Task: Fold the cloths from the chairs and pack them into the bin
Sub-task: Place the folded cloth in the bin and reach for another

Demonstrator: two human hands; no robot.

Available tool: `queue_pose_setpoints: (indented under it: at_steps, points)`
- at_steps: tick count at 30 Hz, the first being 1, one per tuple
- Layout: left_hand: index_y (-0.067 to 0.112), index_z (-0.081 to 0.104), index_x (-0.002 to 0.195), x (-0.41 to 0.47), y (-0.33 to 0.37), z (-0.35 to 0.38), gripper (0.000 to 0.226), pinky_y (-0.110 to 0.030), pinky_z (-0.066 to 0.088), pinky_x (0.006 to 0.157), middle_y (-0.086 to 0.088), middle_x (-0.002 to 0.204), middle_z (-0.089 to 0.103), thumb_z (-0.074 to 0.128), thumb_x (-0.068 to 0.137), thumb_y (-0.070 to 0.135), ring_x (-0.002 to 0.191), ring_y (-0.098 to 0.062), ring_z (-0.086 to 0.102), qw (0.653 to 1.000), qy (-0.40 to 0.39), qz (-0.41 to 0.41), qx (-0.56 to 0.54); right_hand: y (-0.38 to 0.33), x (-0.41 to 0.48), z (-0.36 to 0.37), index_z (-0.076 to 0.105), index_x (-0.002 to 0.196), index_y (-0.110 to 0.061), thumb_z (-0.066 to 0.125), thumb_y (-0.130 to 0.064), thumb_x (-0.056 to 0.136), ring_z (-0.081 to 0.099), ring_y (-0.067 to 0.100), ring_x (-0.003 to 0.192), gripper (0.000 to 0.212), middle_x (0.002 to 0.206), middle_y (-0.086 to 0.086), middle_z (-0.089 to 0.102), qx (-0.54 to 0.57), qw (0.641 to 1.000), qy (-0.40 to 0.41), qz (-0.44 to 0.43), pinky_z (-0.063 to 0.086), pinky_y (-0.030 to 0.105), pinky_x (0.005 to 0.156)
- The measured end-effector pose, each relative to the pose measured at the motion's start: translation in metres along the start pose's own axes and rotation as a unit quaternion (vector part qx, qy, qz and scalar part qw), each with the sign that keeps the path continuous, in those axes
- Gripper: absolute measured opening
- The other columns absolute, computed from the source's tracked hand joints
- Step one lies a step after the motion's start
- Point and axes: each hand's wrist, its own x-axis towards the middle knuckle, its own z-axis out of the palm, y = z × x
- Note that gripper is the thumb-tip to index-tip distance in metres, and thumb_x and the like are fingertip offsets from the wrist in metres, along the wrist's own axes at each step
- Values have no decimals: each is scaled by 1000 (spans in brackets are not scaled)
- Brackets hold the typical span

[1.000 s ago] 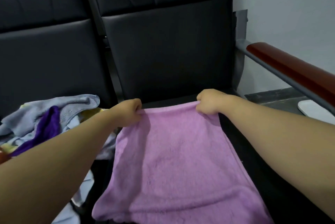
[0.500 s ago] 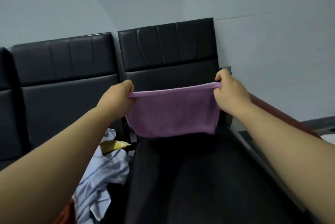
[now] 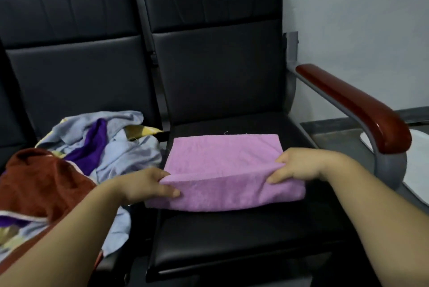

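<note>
CLOTH: pink cloth (image 3: 222, 159) now lies on the black seat (image 3: 232, 240); half a second ago it was held stretched in the air | CHANGE: near edge raised into a fold ridge | HANDS: left hand (image 3: 146, 184) at the ridge's 9 o'clock end, right hand (image 3: 299, 165) at 3 o'clock, fingers clamped on fabric | AROUND: unfolded pile (image 3: 104, 145) at 10 o'clock | STATUS: folding under way, packing pending.

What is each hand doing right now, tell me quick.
Left hand: closed, pinching the near left edge of the pink cloth.
Right hand: closed, pinching the near right edge of the same cloth.
</note>
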Motion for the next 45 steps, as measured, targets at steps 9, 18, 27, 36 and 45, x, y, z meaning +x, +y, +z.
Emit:
queue_pose_setpoints:
  at_steps: [9, 18, 27, 36, 45]
  points:
    - [15, 71, 102, 33, -3, -6, 19, -30, 52, 66, -9, 95, 73, 79, 84, 15, 80, -18, 68, 946, 170, 21, -277, 3, 15, 0, 74, 89, -19, 81, -23, 85, 68, 21, 91, 10, 97, 3, 74, 182, 970, 152, 44, 48, 33, 70]
    - [14, 65, 95, 95, -12, -22, 11, -36, 48, 62, -9, 84, 67, 71, 90, 22, 72, -25, 60, 894, 348, 18, -281, 0, 81, 0, 70, 98, -20, 68, -17, 94, 67, 23, 93, 5, 98, 3, 71, 274, 906, 323, 25, 55, 38, 77]
    - [13, 50, 137, 135, -24, 9, 55, -41, 39, 109, -7, 136, 53, 71, 89, 31, 127, -27, 49, 906, 413, 18, 95, 4, 118, 10, 53, 142, -23, 70, -31, 96, 53, 29, 126, 50, 141, 7, 52, 17, 933, 354, 70, 50, 42, 98]
    - [24, 51, 130, 111, 37, 67, 37, -36, 47, 95, 4, 121, 58, 54, 99, 43, 108, -20, 57, 944, 194, 128, 233, -7, 110, 21, 69, 103, -27, 60, -27, 99, 60, 17, 95, 9, 116, -5, 59, -83, 964, 254, -10, 54, 35, 84]
    - [42, 31, 150, 114, 31, 50, 71, -65, 17, 113, -1, 167, 11, 22, 91, 79, 151, -39, 13, 884, 200, -108, 409, -44, 70, 49, 64, 82, -18, 56, -22, 91, 64, 22, 74, 12, 86, 2, 65, -243, 962, 127, 5, 53, 33, 59]
